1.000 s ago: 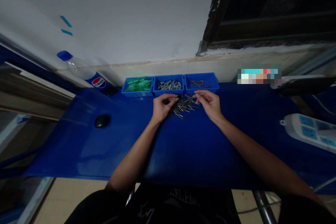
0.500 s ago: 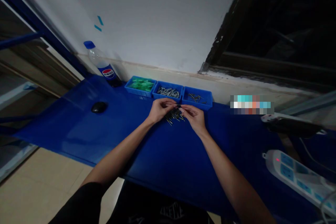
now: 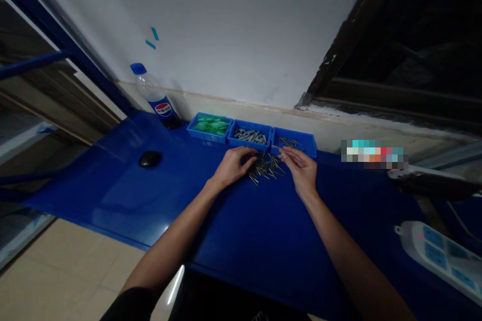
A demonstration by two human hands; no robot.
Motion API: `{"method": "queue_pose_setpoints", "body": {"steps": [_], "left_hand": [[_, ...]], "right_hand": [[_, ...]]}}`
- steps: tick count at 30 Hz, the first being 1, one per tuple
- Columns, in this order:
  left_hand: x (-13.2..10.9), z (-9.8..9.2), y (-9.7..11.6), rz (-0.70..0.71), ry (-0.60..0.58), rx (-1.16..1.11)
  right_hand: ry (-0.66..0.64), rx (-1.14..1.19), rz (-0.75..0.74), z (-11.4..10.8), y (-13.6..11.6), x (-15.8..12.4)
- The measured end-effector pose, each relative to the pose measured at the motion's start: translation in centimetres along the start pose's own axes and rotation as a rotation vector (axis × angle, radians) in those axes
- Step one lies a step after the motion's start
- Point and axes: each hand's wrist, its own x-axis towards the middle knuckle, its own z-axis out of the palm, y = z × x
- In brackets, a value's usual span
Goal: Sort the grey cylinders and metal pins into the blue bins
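Observation:
My right hand (image 3: 302, 166) pinches a thin brass-coloured screw (image 3: 276, 147) between thumb and fingertips, its free end pointing left in front of the right bin. My left hand (image 3: 234, 164) is curved beside a loose pile of screws (image 3: 265, 166), thumb and fingers a little apart and nothing visible between them. The pile lies on the blue table between my two hands. Just behind them stand three blue bins side by side: the left holds green plastic pieces (image 3: 212, 125), the middle grey wall plugs (image 3: 250, 136), the right some screws (image 3: 288, 142).
A cola bottle (image 3: 162, 105) stands by the wall at the back left, with a black mouse (image 3: 149, 159) in front of it. On the right are a white power strip (image 3: 439, 256) and a dark object (image 3: 433, 184). The blue table (image 3: 241, 241) ends near my body.
My hands have moved apart from where their fingertips met over the pile. The right hand has gone right with a screw, and more of the pile shows. The view has shifted slightly.

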Motion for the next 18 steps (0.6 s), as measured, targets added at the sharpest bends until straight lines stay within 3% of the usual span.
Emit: {"method": "queue_pose_setpoints", "body": {"steps": [4, 8, 12, 18], "left_hand": [[-0.2, -3.1, -1.4, 0.008, -0.186, 0.232], [-0.5, -4.6, -2.0, -0.055, -0.382, 0.239], [-0.6, -4.4, -1.5, -0.107, -0.407, 0.221], [-0.1, -2.2, -0.4, -0.154, -0.350, 0.206]], "right_hand": [[0.058, -0.049, -0.083, 0.3, -0.4, 0.4], [0.159, -0.117, -0.140, 1.2, 0.3, -0.6], [0.088, -0.175, -0.151, 1.4, 1.0, -1.8], [0.059, -0.152, -0.137, 1.2, 0.9, -2.0]]}}
